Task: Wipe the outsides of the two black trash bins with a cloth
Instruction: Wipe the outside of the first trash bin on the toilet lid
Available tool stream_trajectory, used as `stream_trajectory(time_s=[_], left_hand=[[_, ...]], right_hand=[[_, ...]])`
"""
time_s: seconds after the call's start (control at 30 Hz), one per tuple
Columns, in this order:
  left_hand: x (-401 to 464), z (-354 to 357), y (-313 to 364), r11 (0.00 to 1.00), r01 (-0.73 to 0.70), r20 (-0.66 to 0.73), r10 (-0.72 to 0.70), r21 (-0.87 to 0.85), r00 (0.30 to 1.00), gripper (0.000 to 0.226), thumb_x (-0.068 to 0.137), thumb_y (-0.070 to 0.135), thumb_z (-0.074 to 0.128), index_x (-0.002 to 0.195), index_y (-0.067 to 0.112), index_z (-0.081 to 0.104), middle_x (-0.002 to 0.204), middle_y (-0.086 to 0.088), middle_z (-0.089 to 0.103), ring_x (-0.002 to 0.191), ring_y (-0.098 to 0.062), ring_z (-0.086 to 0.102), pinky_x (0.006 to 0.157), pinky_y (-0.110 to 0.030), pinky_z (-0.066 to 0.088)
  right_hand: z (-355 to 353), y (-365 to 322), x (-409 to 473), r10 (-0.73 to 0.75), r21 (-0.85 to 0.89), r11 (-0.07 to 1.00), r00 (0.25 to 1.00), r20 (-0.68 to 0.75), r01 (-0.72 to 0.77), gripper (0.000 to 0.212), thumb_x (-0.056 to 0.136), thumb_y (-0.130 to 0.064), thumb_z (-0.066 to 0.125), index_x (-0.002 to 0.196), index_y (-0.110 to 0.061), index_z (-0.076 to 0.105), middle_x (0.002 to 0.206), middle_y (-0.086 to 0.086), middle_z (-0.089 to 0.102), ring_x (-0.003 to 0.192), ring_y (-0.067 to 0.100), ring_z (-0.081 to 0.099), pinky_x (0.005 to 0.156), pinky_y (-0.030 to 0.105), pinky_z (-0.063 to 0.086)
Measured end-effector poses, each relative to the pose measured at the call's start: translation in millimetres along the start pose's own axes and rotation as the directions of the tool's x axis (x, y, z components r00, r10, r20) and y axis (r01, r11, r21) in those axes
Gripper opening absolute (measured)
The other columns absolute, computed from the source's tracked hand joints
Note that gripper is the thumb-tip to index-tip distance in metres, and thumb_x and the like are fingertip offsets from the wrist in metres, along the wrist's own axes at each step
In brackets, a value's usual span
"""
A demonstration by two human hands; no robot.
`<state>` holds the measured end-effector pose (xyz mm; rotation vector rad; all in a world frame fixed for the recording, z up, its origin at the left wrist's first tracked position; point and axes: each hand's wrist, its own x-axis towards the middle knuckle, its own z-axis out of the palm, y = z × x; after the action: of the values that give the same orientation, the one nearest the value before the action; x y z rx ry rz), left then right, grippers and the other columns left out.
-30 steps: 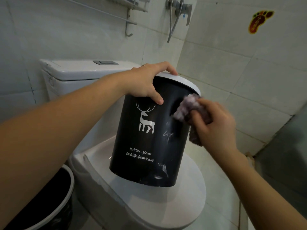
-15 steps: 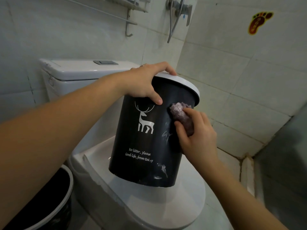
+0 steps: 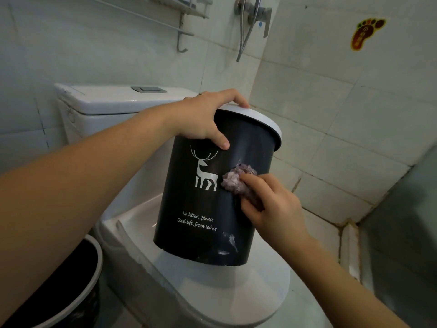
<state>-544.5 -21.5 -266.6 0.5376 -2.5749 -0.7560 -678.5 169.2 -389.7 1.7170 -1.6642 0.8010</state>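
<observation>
A black trash bin point(image 3: 208, 204) with a white deer print, white lettering and a white rim stands tilted on the closed toilet lid point(image 3: 212, 292). My left hand point(image 3: 203, 119) grips its top rim, thumb on the black side. A bunched purple-grey cloth point(image 3: 233, 179) is held in my right hand point(image 3: 272, 207) and pressed against the bin's side, just right of the deer. White smears show near the bin's bottom edge. A second black bin point(image 3: 71, 292) with a white rim stands on the floor at the lower left, partly cut off by the frame.
The white toilet tank point(image 3: 106, 102) sits behind the bin. Tiled walls close in at the back and right, with a shower valve and hose point(image 3: 253, 17) and a wall rack point(image 3: 184, 24) above. A foot-shaped sticker point(image 3: 366, 31) is on the right wall.
My right hand has carried the cloth down and leftward along the bin's side, from under the rim to beside the deer. My left hand keeps its grip on the rim.
</observation>
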Motion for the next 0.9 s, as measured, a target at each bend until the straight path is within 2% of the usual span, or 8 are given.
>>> stream_trajectory(time_s=[0.13,0.2,0.3,0.4,0.47,0.63,0.7,0.9], left_hand=[[-0.2,-0.2,0.0,1.0,-0.001,-0.004,0.001,0.004,1.0,0.078,0.065,0.023,0.09,0.116,0.06,0.044,0.117,0.003,0.06,0.102,-0.024,0.063,0.088,-0.048,0.056],[0.0,-0.1,-0.3,1.0,-0.003,0.0,0.003,-0.001,1.0,0.078,0.065,0.021,0.09,0.116,0.059,0.045,0.116,0.004,0.06,0.1,-0.023,0.064,0.086,-0.047,0.057],[0.0,-1.0,-1.7,1.0,-0.003,-0.006,0.003,-0.011,1.0,0.077,0.066,0.018,0.09,0.116,0.056,0.046,0.113,0.005,0.061,0.098,-0.021,0.064,0.085,-0.046,0.058],[0.2,-2.5,-4.0,1.0,-0.002,-0.003,0.002,-0.026,1.0,0.077,0.067,0.016,0.089,0.117,0.055,0.046,0.115,0.005,0.061,0.099,-0.019,0.065,0.085,-0.045,0.058],[0.1,-2.8,-4.6,1.0,-0.003,0.002,0.004,-0.029,1.0,0.077,0.067,0.016,0.089,0.118,0.055,0.046,0.114,0.005,0.062,0.099,-0.019,0.065,0.085,-0.044,0.058],[1.1,-2.5,-3.6,0.999,-0.016,0.004,0.016,-0.037,1.0,0.076,0.068,0.014,0.089,0.119,0.052,0.046,0.112,0.006,0.062,0.097,-0.017,0.065,0.08,-0.037,0.058],[1.3,-2.3,-3.0,0.999,-0.018,0.011,0.018,-0.045,1.0,0.076,0.068,0.013,0.088,0.118,0.052,0.046,0.111,0.005,0.062,0.096,-0.016,0.065,0.077,-0.036,0.058],[0.6,-5.2,-4.2,0.998,-0.006,0.024,0.008,-0.062,1.0,0.076,0.07,0.011,0.087,0.12,0.049,0.046,0.109,0.007,0.062,0.094,-0.015,0.065,0.072,-0.031,0.056]], right_hand=[[-5.7,8.3,10.1,0.144,0.027,0.989,0.987,-0.075,-0.142,0.031,0.088,-0.022,0.062,0.118,-0.016,0.066,0.09,0.003,0.062,0.065,0.018,0.053,0.054,0.034,0.051],[-4.6,9.4,9.7,0.16,0.024,0.987,0.984,-0.076,-0.159,0.03,0.089,-0.023,0.063,0.118,-0.016,0.066,0.092,0.004,0.063,0.066,0.017,0.053,0.055,0.034,0.052],[-1.8,5.7,-2.4,0.008,0.004,1.0,1.0,-0.02,-0.008,0.033,0.089,-0.027,0.058,0.12,-0.017,0.065,0.095,0.006,0.063,0.068,0.022,0.057,0.053,0.036,0.053],[-3.4,4.7,-17.2,-0.184,-0.031,0.982,0.979,0.092,0.188,0.031,0.091,-0.023,0.059,0.121,-0.02,0.065,0.096,0.008,0.062,0.072,0.024,0.058,0.053,0.036,0.052],[-7.1,7.6,-15.7,-0.216,-0.043,0.974,0.97,0.107,0.222,0.03,0.092,-0.022,0.057,0.12,-0.019,0.068,0.096,0.008,0.062,0.072,0.025,0.058,0.052,0.036,0.052],[-7.2,13.5,9.4,-0.012,-0.084,0.996,1.0,-0.017,0.011,0.033,0.092,-0.024,0.056,0.121,-0.017,0.068,0.096,0.005,0.063,0.069,0.022,0.058,0.05,0.034,0.051],[-4.9,13.0,8.2,-0.001,-0.082,0.997,1.0,-0.023,0.0,0.033,0.093,-0.025,0.055,0.123,-0.017,0.066,0.097,0.006,0.063,0.07,0.022,0.057,0.05,0.034,0.052],[-5.6,12.4,-22.8,-0.287,-0.069,0.953,0.95,0.121,0.296,0.032,0.094,-0.019,0.061,0.125,-0.02,0.056,0.097,0.011,0.061,0.073,0.024,0.056,0.053,0.036,0.051]])
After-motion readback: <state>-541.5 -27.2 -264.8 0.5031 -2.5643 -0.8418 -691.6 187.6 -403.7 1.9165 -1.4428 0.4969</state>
